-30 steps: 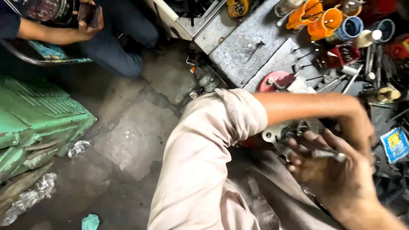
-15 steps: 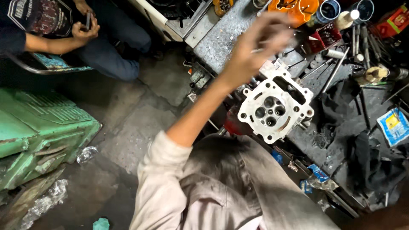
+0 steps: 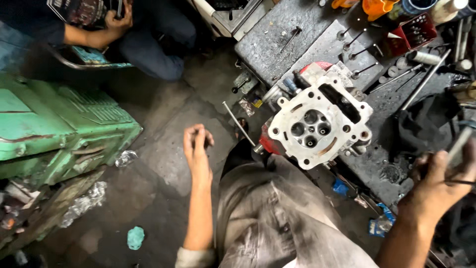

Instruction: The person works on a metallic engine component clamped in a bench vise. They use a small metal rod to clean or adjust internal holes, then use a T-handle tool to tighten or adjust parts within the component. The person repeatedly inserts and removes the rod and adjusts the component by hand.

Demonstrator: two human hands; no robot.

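Left hand [image 3: 197, 149] hangs loosely curled over the floor, holding nothing. Right hand [image 3: 439, 183] grips a blurred metal rod [image 3: 458, 146]; its tip is indistinct. Cylinder head [image 3: 317, 124] rests on the workbench [image 3: 267, 42] edge.

The person's bare left hand [image 3: 197, 149] hangs out to the left on an extended forearm with its fingers loosely curled and nothing in it, while the grimy right hand [image 3: 439, 181], low at the right, is closed in a grip.
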